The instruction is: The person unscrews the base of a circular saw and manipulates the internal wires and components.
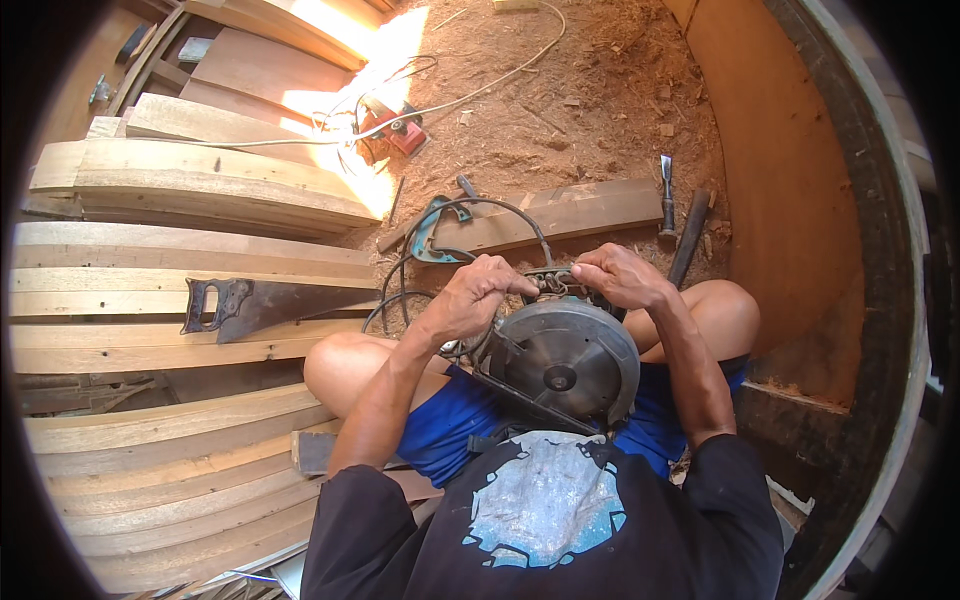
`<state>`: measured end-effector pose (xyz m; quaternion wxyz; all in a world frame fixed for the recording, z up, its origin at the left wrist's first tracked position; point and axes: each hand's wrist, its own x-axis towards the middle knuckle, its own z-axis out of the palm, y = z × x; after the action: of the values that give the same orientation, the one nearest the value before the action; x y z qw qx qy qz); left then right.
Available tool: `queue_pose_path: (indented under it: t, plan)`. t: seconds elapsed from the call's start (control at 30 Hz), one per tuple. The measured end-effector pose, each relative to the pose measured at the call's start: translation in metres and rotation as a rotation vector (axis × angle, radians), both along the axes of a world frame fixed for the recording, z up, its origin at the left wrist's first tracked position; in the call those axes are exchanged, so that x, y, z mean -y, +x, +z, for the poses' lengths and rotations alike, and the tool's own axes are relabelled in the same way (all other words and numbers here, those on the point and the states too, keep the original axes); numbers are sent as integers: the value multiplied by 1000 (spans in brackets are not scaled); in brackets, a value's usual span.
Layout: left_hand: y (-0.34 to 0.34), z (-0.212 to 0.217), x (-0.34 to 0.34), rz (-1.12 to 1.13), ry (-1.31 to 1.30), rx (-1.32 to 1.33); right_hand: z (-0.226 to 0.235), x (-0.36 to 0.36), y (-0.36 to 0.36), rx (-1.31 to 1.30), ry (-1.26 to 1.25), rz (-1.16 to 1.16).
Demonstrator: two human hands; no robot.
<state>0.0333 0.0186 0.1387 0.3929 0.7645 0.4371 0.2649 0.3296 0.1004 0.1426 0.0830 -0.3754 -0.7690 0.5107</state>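
Observation:
A circular saw rests in my lap with its round blade facing up. The far end of the saw shows exposed inner parts and wires. From the left, my left hand is closed at these parts, fingertips pinched together; what they pinch is too small to tell. My right hand is closed on the saw's far right side, thumb toward the wires. Just beyond the left hand lies a loose teal handle shell. A black power cord loops over it to the saw.
A handsaw lies on stacked planks at left. Ahead are a board, a chisel and a dark bar. A red power tool sits on the sawdust-covered floor. A wooden panel stands at right.

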Motion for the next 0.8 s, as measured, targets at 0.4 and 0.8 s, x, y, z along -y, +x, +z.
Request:
queue_pose_path:
  t: [0.4, 0.8]
  plan:
    - [19, 24, -21, -149, 121, -219, 0, -2, -6, 74, -6, 26]
    - [17, 20, -5, 63, -13, -63, 11, 0, -12, 58, 10, 82]
